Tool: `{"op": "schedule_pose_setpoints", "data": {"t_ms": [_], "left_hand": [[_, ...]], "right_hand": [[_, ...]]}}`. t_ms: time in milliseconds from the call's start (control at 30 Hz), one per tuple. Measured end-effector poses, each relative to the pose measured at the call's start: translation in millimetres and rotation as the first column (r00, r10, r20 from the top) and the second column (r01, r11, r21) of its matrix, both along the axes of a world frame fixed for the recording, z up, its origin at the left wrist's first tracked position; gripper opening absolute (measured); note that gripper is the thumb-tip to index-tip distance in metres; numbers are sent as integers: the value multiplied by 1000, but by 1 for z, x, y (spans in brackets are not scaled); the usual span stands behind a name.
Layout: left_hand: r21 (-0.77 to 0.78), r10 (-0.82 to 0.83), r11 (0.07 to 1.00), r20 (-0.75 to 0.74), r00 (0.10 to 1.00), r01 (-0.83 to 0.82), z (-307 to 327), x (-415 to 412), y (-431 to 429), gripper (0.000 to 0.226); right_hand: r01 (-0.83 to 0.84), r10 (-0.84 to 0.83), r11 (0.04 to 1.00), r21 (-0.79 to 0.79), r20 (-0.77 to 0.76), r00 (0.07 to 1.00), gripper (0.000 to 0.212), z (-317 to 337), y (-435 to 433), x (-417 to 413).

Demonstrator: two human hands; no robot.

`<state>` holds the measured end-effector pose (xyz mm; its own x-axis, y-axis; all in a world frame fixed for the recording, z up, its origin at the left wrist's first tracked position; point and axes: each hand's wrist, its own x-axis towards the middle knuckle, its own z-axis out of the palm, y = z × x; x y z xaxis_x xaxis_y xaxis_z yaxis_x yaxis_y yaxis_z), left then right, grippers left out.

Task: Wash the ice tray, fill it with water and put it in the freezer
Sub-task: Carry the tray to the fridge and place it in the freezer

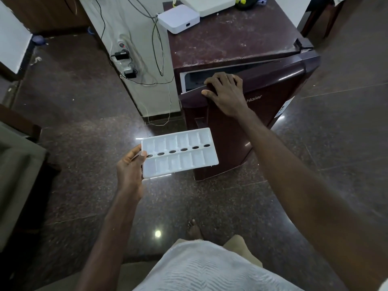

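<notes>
A white plastic ice tray [180, 152] with two rows of compartments and a line of oval holes hangs level above the floor. My left hand [130, 166] grips its left short edge, thumb on top. A small maroon fridge [237, 45] stands ahead. Its door [262, 106] is ajar, showing a slit of white interior at the top. My right hand [224, 91] grips the door's top edge, fingers curled over it and thumb on the front. I cannot tell if the tray holds water.
A white box [178, 18] and a white slab [207, 4] lie on the fridge top. A white wall column [134, 66] with plugged sockets and hanging cables stands left of the fridge. A grey seat [14, 175] is at far left. The polished dark floor [84, 122] surrounds everything.
</notes>
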<state>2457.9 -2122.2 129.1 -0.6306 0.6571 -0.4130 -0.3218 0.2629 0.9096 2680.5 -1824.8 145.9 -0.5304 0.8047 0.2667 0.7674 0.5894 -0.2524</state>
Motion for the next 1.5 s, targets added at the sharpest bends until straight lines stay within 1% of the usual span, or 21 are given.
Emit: {"op": "schedule_pose_setpoints", "data": {"t_ms": [200, 300, 400, 533, 700, 833, 933, 1033, 1100, 1200, 1400, 1500], "left_hand": [[13, 35, 999, -23, 999, -35, 10, 17, -24, 30], [27, 39, 999, -40, 998, -38, 16, 27, -37, 28], [43, 45, 998, -50, 998, -43, 20, 39, -53, 30], [54, 24, 998, -26, 999, -22, 23, 56, -72, 32], [58, 13, 998, -20, 1000, -12, 27, 79, -90, 31], [54, -3, 999, -14, 1000, 4, 28, 100, -99, 26], [30, -13, 999, -21, 1000, 14, 27, 114, -100, 22], [25, -34, 999, -10, 999, 34, 28, 128, -99, 18], [12, -34, 999, -7, 999, 34, 28, 135, -96, 23], [-6, -43, 999, -9, 999, 43, 28, 146, -92, 29], [-13, -52, 999, -2, 999, 52, 30, 166, -85, 31], [-17, -60, 998, -3, 998, 60, 32, 177, -81, 30]], "right_hand": [[-34, 37, 998, 43, -78, 996, 36, 0, -33, 33], [-47, 52, 997, 57, -101, 993, 35, 0, -49, 49], [-67, 71, 997, 32, -149, 986, 33, 0, -64, 71], [-56, 51, 998, -15, -224, 973, 25, 3, -87, 99], [-57, 39, 996, -67, -242, 969, 24, 4, -102, 142], [-49, 28, 997, -60, -305, 952, 16, 2, -110, 177], [-60, 34, 996, -63, -357, 934, 17, 10, -126, 200], [-44, -21, 986, -163, -382, 924, 26, 18, -138, 221], [-35, -55, 973, -227, -376, 925, 28, 20, -141, 234], [-14, -68, 967, -254, -312, 948, 24, 20, -142, 252], [157, -179, 957, -245, -70, 981, 42, 31, -155, 268], [259, -258, 946, -194, 33, 966, 42, 31, -167, 274]]}}
